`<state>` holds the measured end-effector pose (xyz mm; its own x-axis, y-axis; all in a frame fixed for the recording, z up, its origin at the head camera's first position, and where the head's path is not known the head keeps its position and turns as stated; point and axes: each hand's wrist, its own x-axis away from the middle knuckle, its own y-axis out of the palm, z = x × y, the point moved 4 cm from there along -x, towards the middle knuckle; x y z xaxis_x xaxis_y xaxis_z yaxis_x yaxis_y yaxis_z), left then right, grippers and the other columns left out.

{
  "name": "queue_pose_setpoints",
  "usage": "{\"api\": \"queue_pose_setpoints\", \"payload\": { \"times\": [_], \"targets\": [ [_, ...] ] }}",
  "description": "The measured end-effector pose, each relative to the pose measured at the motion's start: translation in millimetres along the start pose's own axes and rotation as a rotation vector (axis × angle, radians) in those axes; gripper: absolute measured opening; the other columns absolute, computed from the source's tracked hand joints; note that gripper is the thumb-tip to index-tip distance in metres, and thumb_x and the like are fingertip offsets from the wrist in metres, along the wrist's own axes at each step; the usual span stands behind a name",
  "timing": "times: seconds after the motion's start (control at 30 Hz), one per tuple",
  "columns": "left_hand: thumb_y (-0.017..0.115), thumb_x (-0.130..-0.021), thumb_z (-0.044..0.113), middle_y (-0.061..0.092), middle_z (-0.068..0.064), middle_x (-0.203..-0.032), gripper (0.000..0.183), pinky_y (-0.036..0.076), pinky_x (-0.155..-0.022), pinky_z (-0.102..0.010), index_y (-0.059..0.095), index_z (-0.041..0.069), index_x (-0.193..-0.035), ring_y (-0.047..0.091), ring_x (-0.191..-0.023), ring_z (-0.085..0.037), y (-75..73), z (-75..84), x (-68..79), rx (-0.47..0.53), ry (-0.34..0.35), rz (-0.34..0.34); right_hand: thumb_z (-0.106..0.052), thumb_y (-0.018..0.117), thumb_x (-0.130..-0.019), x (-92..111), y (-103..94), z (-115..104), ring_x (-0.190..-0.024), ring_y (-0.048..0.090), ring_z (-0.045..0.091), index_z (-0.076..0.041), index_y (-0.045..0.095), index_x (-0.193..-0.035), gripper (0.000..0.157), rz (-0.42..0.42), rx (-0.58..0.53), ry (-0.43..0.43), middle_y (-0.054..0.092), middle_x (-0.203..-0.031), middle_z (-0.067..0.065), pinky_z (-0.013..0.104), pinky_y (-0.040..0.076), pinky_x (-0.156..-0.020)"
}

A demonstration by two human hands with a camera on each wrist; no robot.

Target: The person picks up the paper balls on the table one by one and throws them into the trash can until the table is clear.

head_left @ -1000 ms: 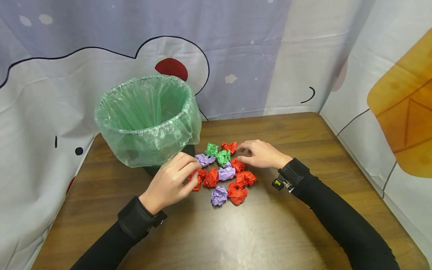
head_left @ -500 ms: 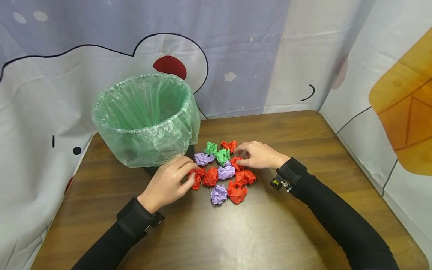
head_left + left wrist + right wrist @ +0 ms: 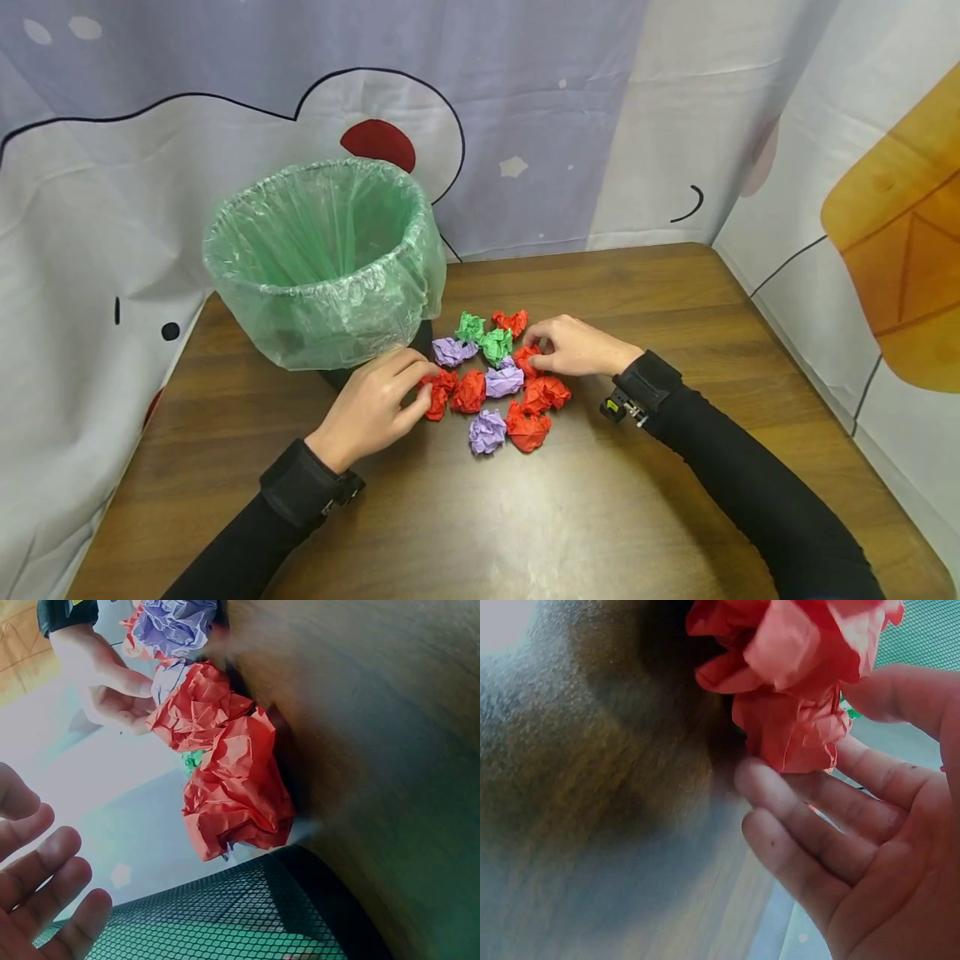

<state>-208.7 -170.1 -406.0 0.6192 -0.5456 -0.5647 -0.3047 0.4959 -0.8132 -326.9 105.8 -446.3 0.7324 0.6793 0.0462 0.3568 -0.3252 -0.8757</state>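
The left hand (image 3: 377,403) is spread, apart from the leftmost red ball (image 3: 439,393) near the green-lined bin (image 3: 352,308), while the right hand (image 3: 573,346) surrounds a second red ball (image 3: 527,362) right of a purple ball (image 3: 505,381), pinch indeterminable, and should close low on its sides.

The wood-grain desk (image 3: 615,287) shows glare (image 3: 528,533) at six o'clock; a patterned curtain (image 3: 540,125) hangs at twelve, its orange motif (image 3: 900,233) at three.
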Motion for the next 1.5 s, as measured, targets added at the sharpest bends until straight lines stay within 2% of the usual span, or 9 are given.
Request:
{"api": "queue_pose_setpoints", "payload": {
  "times": [0.2,0.43,0.67,0.97,1.2,1.5],
  "targets": [
    [0.061,-0.091,0.016,0.065,0.000,-0.101,0.016,0.052,-0.090,-0.038,0.071,0.012,-0.103,0.061,-0.095,-0.020,2.8,-2.0,2.5,-0.004,-0.008,-0.003,-0.017,0.067,-0.086,-0.5,0.5,-0.9,-0.067,0.055,0.012,-0.014,0.068,-0.101,0.015,-0.004,-0.014,-0.018,0.063,-0.083,0.000,0.028,0.045,-0.062],
    [0.061,-0.091,0.015,0.065,0.000,-0.100,0.016,0.053,-0.085,-0.037,0.071,0.012,-0.103,0.060,-0.094,-0.019,3.4,-3.3,3.6,-0.001,-0.007,-0.002,-0.015,0.067,-0.086,-2.1,-3.7,-0.3,-0.069,0.056,0.012,-0.014,0.069,-0.100,0.014,0.035,-0.003,-0.031,0.064,-0.083,-0.003,0.029,0.047,-0.064],
    [0.062,-0.090,0.015,0.065,0.001,-0.097,0.015,0.054,-0.082,-0.037,0.071,0.012,-0.102,0.061,-0.090,-0.018,3.3,-4.6,3.7,-0.015,-0.013,0.001,-0.014,0.067,-0.086,-3.0,-16.2,-4.6,-0.064,0.050,0.010,-0.014,0.068,-0.097,0.011,0.081,0.009,-0.055,0.057,-0.075,-0.003,0.028,0.042,-0.061],
    [0.062,-0.089,0.013,0.065,0.000,-0.098,0.015,0.054,-0.082,-0.036,0.071,0.011,-0.102,0.060,-0.091,-0.018,5.8,-6.2,5.8,-0.005,-0.013,0.003,-0.012,0.066,-0.085,-0.6,-46.3,-15.0,-0.067,0.051,0.013,-0.011,0.066,-0.096,0.012,0.167,0.021,-0.078,0.056,-0.076,-0.001,0.030,0.043,-0.063],
    [0.065,-0.088,0.012,0.065,0.001,-0.097,0.015,0.053,-0.079,-0.035,0.071,0.011,-0.101,0.058,-0.089,-0.017,7.3,-5.2,6.2,0.000,-0.009,0.003,-0.012,0.065,-0.087,-5.5,-72.2,-39.7,-0.070,0.052,0.014,-0.009,0.066,-0.102,0.015,0.194,0.061,-0.141,0.058,-0.081,0.000,0.031,0.044,-0.066],
    [0.063,-0.090,0.016,0.065,0.001,-0.096,0.014,0.053,-0.078,-0.035,0.072,0.011,-0.100,0.057,-0.089,-0.017,9.2,-5.4,7.1,0.013,-0.020,-0.019,-0.012,0.062,-0.091,-8.6,-113.7,-72.8,-0.078,0.060,0.011,-0.009,0.067,-0.107,0.017,0.344,0.029,-0.269,0.064,-0.094,0.001,0.034,0.053,-0.070]
  ]
}}
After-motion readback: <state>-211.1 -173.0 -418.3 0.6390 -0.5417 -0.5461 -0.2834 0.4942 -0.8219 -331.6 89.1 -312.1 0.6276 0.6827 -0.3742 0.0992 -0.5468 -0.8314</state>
